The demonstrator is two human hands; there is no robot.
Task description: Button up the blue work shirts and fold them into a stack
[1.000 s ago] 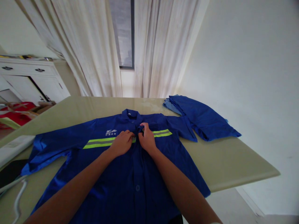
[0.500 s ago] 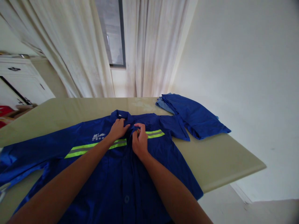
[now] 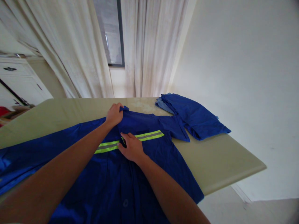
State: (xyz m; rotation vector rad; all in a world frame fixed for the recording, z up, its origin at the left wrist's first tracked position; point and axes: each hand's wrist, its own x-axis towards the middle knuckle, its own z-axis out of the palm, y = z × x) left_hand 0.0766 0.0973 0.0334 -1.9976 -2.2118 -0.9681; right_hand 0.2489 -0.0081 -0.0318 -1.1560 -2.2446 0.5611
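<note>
A dark blue work jacket (image 3: pixel 149 174) lies front up across the table, with a yellow-green and grey reflective stripe (image 3: pixel 151 136) over its chest. At its collar (image 3: pixel 126 108), my left hand (image 3: pixel 114 114) is closed on the cloth. Lower down, my right hand (image 3: pixel 132 147) is at the front opening by the stripe, thumb and fingers bent around the placket edge; its fingertips are partly hidden in the cloth. A button (image 3: pixel 125 203) shows on the placket below. My left hand and forearm cover the chest print.
Folded blue cloth (image 3: pixel 196 116) lies at the table's back right, touching the jacket's sleeve. The pale table (image 3: pixel 224 161) has a front right corner near the white wall (image 3: pixel 245 77). Curtains (image 3: pixel 154 49) hang behind, and a white cabinet (image 3: pixel 21 77) stands at the left.
My left hand has moved from the chest opening up to the collar and gripped it, tipping the collar over. My right hand has shifted slightly down and left. The view has turned right.
</note>
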